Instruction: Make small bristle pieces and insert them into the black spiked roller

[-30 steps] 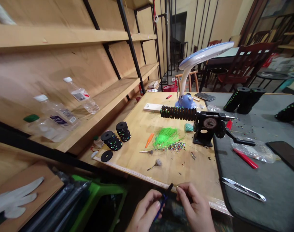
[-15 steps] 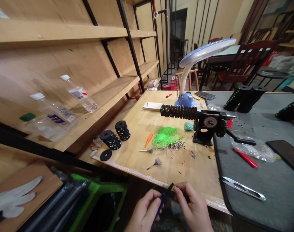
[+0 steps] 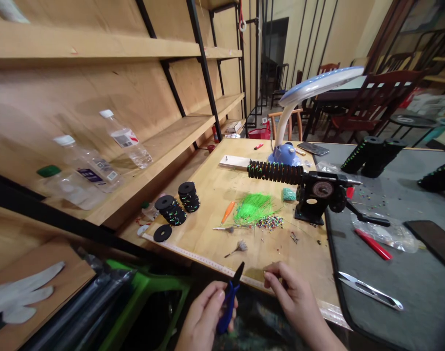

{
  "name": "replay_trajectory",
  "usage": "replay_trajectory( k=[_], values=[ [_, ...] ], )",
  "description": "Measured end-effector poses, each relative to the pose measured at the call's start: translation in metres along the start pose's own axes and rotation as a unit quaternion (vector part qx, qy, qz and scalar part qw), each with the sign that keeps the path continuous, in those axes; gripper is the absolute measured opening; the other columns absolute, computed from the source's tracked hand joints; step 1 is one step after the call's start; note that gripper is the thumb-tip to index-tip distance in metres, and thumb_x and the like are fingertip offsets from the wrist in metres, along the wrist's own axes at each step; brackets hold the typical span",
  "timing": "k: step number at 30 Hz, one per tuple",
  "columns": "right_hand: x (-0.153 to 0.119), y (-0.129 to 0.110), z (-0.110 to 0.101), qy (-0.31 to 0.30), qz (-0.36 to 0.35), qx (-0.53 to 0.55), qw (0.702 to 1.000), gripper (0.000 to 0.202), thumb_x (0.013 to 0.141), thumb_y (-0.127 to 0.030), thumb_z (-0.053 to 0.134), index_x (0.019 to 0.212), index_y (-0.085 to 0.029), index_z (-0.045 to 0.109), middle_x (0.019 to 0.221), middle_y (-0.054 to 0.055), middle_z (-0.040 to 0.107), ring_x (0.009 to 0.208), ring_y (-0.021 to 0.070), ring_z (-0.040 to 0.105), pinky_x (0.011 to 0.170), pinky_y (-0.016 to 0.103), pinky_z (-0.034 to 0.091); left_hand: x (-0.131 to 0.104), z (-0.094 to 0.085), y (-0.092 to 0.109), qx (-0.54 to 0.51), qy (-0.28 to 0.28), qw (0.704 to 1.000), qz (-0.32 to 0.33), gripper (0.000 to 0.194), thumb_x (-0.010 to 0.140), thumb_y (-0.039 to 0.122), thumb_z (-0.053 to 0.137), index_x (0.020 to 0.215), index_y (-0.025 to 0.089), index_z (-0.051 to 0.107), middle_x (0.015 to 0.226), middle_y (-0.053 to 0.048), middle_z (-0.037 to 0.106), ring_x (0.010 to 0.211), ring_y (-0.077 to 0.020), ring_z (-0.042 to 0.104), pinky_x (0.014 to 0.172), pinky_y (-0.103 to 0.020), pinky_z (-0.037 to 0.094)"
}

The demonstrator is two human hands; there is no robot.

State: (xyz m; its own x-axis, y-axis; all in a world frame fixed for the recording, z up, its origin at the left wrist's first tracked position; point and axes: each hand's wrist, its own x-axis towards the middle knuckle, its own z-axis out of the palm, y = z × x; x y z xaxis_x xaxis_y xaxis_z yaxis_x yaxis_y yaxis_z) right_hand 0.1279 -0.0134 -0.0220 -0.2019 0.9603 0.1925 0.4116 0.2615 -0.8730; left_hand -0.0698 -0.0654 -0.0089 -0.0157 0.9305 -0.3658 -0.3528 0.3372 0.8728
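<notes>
My left hand [image 3: 208, 312] is closed round the blue handles of a pair of pliers [image 3: 229, 302], whose dark jaws point up and away from me. At the table's front edge, my right hand [image 3: 290, 287] pinches with thumb and forefinger; whatever tiny thing sits at the fingertips is too small to name. Beyond the hands lie a grey feathery tuft [image 3: 240, 246], a pile of bright green strands [image 3: 253, 207] and many small coloured beads [image 3: 271, 223]. An orange tapered tool [image 3: 228, 212] rests left of the strands.
A black hand-cranked winder [image 3: 313, 197] carries a row of black foam discs [image 3: 275, 170]. Behind it stands a blue lamp [image 3: 284, 153]. Steel snips [image 3: 370, 291] and a red tool [image 3: 373, 243] lie on the grey mat [image 3: 423, 292]. Foam spools [image 3: 170, 210] stand at left, beside the shelf [image 3: 171, 151].
My hands have drawn apart. The pliers have moved left and away from my right fingertips, and my right hand has shifted slightly forward. The whole view has shifted a little.
</notes>
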Motion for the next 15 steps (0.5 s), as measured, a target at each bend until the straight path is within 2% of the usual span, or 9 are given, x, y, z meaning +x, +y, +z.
replay_trajectory(
  k=[5,8,15],
  values=[
    [0.027,0.017,-0.014,0.011,-0.056,-0.044,0.997,0.018,0.090,-0.027,0.053,0.078,-0.021,0.065,0.066,0.003,0.065,0.065,0.0194,0.060,0.061,0.028,0.044,-0.006,-0.008,0.029,-0.073,0.061,0.995,0.025,0.037,0.073,0.047,0.073,0.087,0.014,0.065,0.076,-0.008,0.067,0.065,-0.0191,0.059,0.051,-0.027,0.046],
    [0.037,0.028,-0.019,0.013,-0.057,-0.075,0.996,0.018,0.090,-0.026,0.053,0.078,-0.021,0.067,0.069,0.005,0.065,0.070,0.0213,0.059,0.063,0.029,0.045,-0.008,-0.016,0.038,-0.097,0.086,0.991,0.042,0.035,0.071,0.042,0.076,0.090,0.014,0.065,0.078,-0.008,0.067,0.069,-0.0209,0.060,0.052,-0.028,0.048],
    [0.042,0.036,-0.023,0.019,-0.055,-0.132,0.990,0.015,0.089,-0.023,0.055,0.082,-0.021,0.069,0.076,0.007,0.064,0.082,0.0250,0.056,0.070,0.034,0.046,-0.012,-0.021,0.043,-0.086,0.073,0.992,0.064,0.032,0.073,0.042,0.074,0.088,0.014,0.067,0.079,-0.008,0.068,0.070,-0.0214,0.060,0.053,-0.029,0.049]
  ],
)
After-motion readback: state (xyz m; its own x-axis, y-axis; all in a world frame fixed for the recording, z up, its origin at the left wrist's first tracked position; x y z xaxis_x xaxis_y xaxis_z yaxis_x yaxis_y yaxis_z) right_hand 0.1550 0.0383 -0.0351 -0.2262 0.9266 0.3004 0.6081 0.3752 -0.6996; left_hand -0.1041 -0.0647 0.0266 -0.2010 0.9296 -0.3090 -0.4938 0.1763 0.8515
